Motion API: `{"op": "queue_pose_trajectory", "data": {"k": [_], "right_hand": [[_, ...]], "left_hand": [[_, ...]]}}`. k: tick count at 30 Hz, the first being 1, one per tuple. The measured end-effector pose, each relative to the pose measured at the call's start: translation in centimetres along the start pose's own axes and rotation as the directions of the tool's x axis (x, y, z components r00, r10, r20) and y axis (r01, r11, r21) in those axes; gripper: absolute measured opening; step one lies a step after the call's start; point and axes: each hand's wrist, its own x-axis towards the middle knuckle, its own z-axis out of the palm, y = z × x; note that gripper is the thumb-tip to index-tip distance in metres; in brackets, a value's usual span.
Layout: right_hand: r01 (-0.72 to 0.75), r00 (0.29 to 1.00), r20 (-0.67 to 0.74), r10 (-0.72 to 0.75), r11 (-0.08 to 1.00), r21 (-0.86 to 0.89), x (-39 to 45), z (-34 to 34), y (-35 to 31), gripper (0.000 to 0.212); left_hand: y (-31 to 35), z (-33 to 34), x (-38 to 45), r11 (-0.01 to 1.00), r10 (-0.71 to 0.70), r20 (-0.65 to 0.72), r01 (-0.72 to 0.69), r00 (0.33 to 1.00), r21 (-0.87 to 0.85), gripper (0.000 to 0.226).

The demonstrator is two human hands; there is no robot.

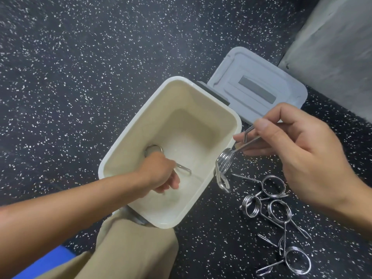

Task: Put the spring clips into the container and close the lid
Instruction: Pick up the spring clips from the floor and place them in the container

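R hand (310, 158) fingers pinch one handle of a spring clip (223, 164), coil hanging just beside the container (201, 91) rim, over the floor (80, 77). L hand (161, 172) reaches inside, fingers curled on a clip (154, 149) at the bottom. Four more clips (273, 186) lie on the floor to the right. Lid (259, 85) is off, lying behind, touching the container.
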Motion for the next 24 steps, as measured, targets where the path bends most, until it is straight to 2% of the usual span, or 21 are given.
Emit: {"op": "queue_pose_trajectory", "data": {"k": [5, 11, 15, 18, 24], "right_hand": [[-0.016, 0.999, -0.045, 0.016, 1.0, -0.001, 0.5, 0.3, -0.9, 0.022], [-0.064, 0.996, -0.06, 0.061, 0.997, -0.049, 1.1, 0.7, -2.0, 0.018], [-0.02, 1.0, -0.025, 0.016, 0.986, -0.168, 1.5, 1.6, -3.8, 0.032], [0.035, 0.999, 0.017, -0.033, 0.979, -0.199, 2.0, 2.7, -5.1, 0.025], [-0.041, 0.994, 0.076, 0.073, 0.933, -0.357, 5.5, 7.0, -3.4, 0.024]], "left_hand": [[-0.4, -2.6, -3.3, 0.987, 0.154, -0.047, -0.151, 0.987, 0.06, 0.047], [-0.4, -5.6, -5.3, 0.986, 0.157, -0.055, -0.16, 0.986, -0.055, 0.048], [0.5, -7.0, -6.3, 0.971, 0.218, -0.067, -0.224, 0.974, -0.09, 0.046], [1.2, -8.0, -6.8, 0.956, 0.263, -0.08, -0.271, 0.961, -0.113, 0.045], [1.3, -9.4, -7.2, 0.928, 0.308, -0.076, -0.317, 0.948, -0.197, 0.043]]}}
